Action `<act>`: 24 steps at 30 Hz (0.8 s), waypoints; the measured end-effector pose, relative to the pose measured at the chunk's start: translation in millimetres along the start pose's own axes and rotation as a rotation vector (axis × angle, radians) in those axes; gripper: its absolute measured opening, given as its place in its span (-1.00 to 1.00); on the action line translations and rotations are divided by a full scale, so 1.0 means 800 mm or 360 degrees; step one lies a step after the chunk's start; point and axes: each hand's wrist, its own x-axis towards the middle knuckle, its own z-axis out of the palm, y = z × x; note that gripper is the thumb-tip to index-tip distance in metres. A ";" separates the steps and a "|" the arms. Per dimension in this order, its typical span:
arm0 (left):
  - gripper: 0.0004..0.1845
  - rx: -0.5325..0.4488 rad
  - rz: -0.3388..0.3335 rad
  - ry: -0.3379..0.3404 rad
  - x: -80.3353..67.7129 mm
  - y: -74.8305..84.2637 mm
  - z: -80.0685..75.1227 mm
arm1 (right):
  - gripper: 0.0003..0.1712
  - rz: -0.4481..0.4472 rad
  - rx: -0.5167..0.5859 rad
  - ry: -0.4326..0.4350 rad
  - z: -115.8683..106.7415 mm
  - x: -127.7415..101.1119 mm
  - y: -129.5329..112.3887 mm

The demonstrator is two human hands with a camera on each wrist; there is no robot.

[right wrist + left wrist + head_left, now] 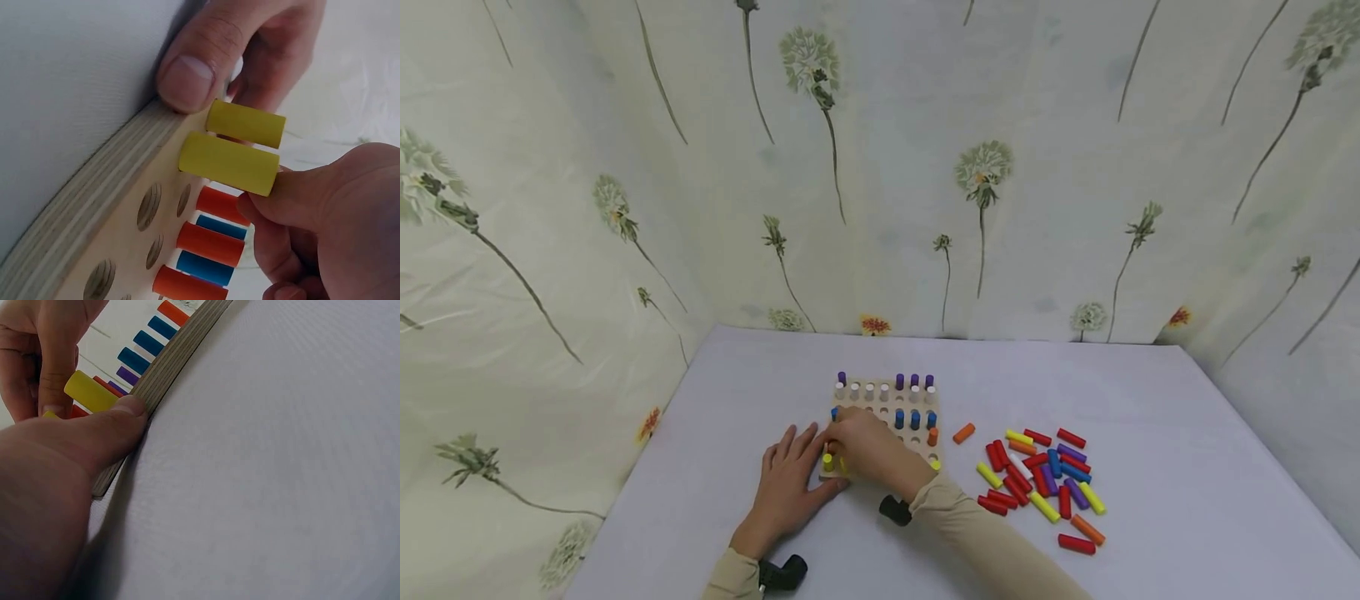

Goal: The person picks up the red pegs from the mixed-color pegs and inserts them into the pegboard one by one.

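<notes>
A wooden peg board (883, 383) carries rows of white, purple, blue, orange and yellow pegs. My left hand (786, 483) steadies its near left corner, the thumb (187, 84) pressing on the front edge and the extended fingers lying along the left side. One yellow peg (828, 462) stands in the corner hole. Beside it, my right hand (865, 442) pinches a second yellow peg (228, 162) that stands in or at the neighbouring hole. Orange pegs (209, 244) and blue pegs (206, 267) stand in rows behind it. The right hand covers part of the board in the head view.
Loose red, yellow, orange, blue, purple and white pegs (1037, 479) lie scattered right of the board. A single orange peg (964, 432) lies closer to it. The white table (745, 367) meets a flower-patterned cloth (910, 183) at the back.
</notes>
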 end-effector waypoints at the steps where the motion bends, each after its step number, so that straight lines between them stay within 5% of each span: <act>1: -0.16 0.0006 -0.0001 0.0002 0.000 0.000 0.000 | -0.82 -0.0001 -0.0003 -0.0004 0.000 0.001 0.000; 17: -0.13 0.0020 -0.0002 -0.0012 0.000 -0.004 0.007 | -0.86 0.0228 -0.0034 -0.0096 -0.008 0.013 -0.010; 24: -0.18 0.0023 -0.0001 0.0011 0.001 -0.005 0.005 | -0.92 0.0206 -0.0068 -0.0087 -0.010 0.017 -0.010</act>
